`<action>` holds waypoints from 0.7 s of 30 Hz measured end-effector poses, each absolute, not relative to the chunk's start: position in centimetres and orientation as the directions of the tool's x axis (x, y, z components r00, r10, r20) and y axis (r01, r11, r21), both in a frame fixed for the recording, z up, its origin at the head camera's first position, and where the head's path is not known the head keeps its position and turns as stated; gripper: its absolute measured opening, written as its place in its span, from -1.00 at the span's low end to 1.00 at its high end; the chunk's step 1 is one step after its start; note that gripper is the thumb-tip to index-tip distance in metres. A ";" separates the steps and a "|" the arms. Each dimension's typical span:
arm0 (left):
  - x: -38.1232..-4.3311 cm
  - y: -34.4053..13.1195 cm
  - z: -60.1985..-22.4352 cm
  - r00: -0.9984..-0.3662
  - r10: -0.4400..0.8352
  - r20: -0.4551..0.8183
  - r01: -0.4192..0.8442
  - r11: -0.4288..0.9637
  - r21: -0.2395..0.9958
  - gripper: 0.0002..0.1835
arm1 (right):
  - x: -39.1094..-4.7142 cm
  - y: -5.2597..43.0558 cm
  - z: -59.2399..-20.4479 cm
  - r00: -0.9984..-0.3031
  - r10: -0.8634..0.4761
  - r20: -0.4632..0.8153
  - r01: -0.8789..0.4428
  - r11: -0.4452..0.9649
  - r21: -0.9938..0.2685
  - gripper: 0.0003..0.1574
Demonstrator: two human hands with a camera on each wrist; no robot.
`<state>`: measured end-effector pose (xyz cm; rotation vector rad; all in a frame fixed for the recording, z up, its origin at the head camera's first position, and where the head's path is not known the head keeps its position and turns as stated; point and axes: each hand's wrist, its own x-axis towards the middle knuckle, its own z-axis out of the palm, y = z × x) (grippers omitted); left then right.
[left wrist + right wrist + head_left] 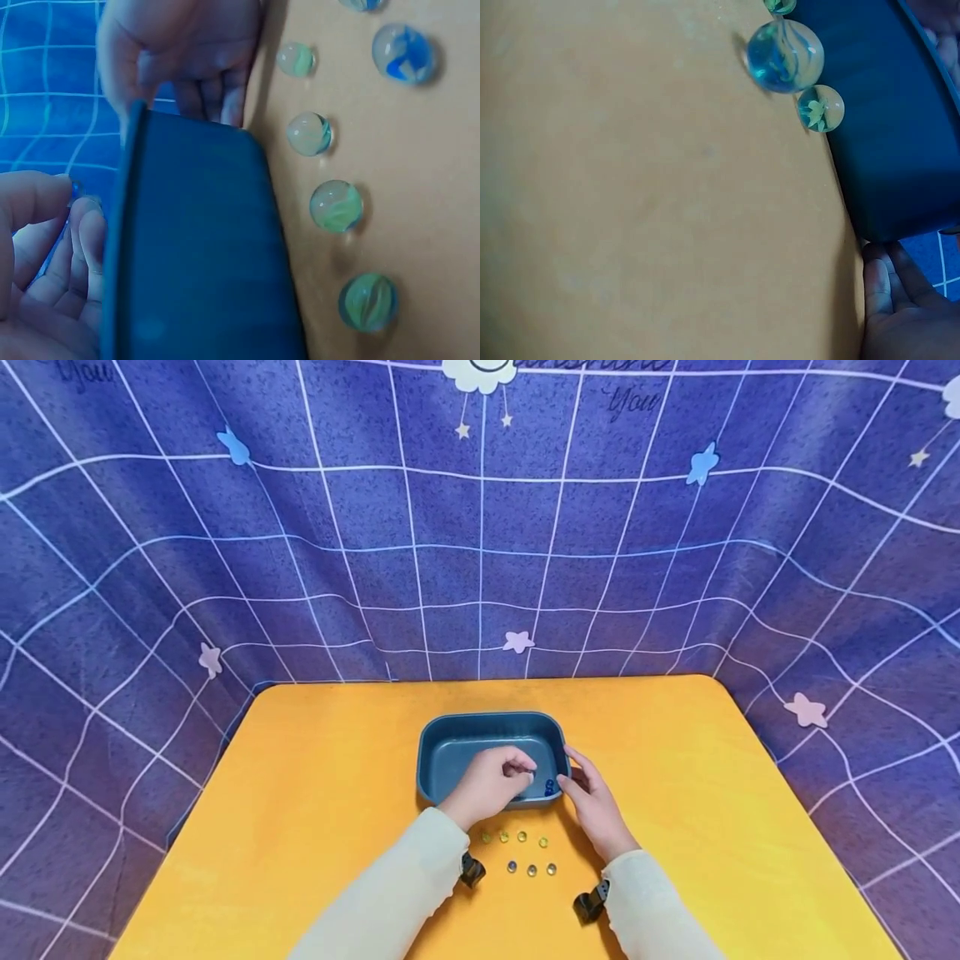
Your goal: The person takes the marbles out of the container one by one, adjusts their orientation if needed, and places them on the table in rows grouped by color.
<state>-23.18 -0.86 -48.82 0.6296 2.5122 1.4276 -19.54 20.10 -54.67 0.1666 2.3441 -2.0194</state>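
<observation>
A dark blue-grey plastic bin [468, 723] stands on the table. Over its inside, my left hand [495, 783] pinches a marble [76, 192] between thumb and fingertips; most of it is hidden by the fingers. My right hand [598, 806] holds the bin's right end, thumb at the rim and fingers against the outer wall. A few blue marbles [550, 787] lie in the bin's near right corner. In front of the bin, clear glass marbles with green or yellow swirls [337, 206] form a row. A blue-swirled marble [403, 53] belongs to a second, nearer row.
The yellow table [337, 760] carries the bin near its middle. Behind and beside it hangs a blue grid-patterned cloth [480, 568] with stars. Black wrist cameras [591, 903] sit at both cuffs, close to the loose marbles.
</observation>
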 end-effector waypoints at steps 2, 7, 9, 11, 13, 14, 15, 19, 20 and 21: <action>-22.6 -1.3 -48.4 -0.898 0.437 0.060 0.277 0.453 0.847 -0.86 | -19.5 20.1 -54.6 -0.993 0.066 -0.102 0.111 0.149 -0.983 -0.34; -21.1 -2.5 -47.9 -0.897 0.434 0.081 0.297 0.457 0.839 -0.88 | -19.6 20.1 -54.7 -0.991 0.072 -0.112 0.122 0.160 -0.980 -0.34; -20.5 -2.9 -47.8 -0.895 0.437 0.087 0.303 0.453 0.839 -0.90 | -19.5 20.1 -54.7 -0.992 0.070 -0.109 0.119 0.156 -0.981 -0.34; -19.9 -3.4 -47.9 -0.893 0.440 0.091 0.308 0.454 0.836 -0.91 | -19.4 20.0 -54.6 -0.991 0.071 -0.110 0.119 0.148 -0.982 -0.34; -19.3 -3.7 -48.1 -0.891 0.442 0.100 0.316 0.449 0.835 -0.92 | -19.4 20.0 -54.6 -0.992 0.070 -0.108 0.117 0.144 -0.983 -0.34; -19.0 -3.9 -48.2 -0.892 0.441 0.101 0.316 0.447 0.837 -0.92 | -19.4 20.0 -54.6 -0.992 0.069 -0.106 0.115 0.142 -0.983 -0.34; -18.7 -4.0 -48.4 -0.893 0.439 0.100 0.313 0.445 0.839 -0.91 | -19.4 20.0 -54.6 -0.992 0.066 -0.106 0.114 0.143 -0.983 -0.33; -17.5 -4.5 -49.1 -0.904 0.417 0.094 0.286 0.427 0.858 -0.90 | -19.3 20.0 -54.4 -0.992 0.062 -0.113 0.120 0.136 -0.983 -0.33; -17.2 -4.7 -49.4 -0.907 0.411 0.095 0.279 0.416 0.866 -0.91 | -19.3 20.0 -54.4 -0.992 0.061 -0.114 0.122 0.133 -0.984 -0.33; -16.9 -4.8 -49.6 -0.910 0.403 0.096 0.271 0.404 0.873 -0.92 | -19.3 20.0 -54.4 -0.991 0.061 -0.116 0.123 0.133 -0.983 -0.33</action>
